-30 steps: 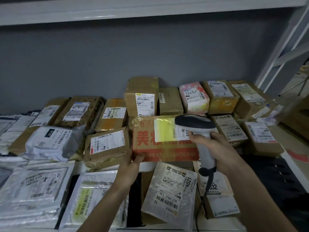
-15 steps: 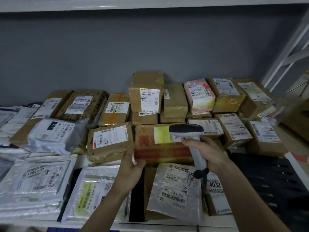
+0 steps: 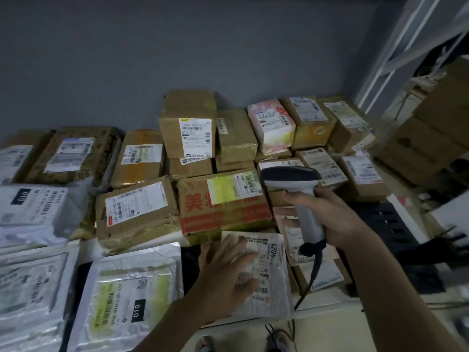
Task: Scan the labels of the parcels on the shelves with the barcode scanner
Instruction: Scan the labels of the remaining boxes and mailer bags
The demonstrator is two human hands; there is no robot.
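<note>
Across the middle of the frame, many labelled parcels crowd the shelf [image 3: 266, 329]; none shows whether it has been scanned, so most seem left to do. Right hand [image 3: 332, 217] grips the barcode scanner [image 3: 294, 184], aimed toward the red-printed box [image 3: 223, 207]. Left hand [image 3: 225, 270], fingers spread, presses the white mailer [image 3: 269, 273] at lower centre.

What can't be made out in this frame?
- Head view: left hand motion-blurred over the 4021 bag; contact unclear.
- Scanner trigger hidden by right hand.
- Label text everywhere too small and dim.
- Left bags cut by the edge.
- Front-right parcels partly hidden behind the scanner cable.
</note>
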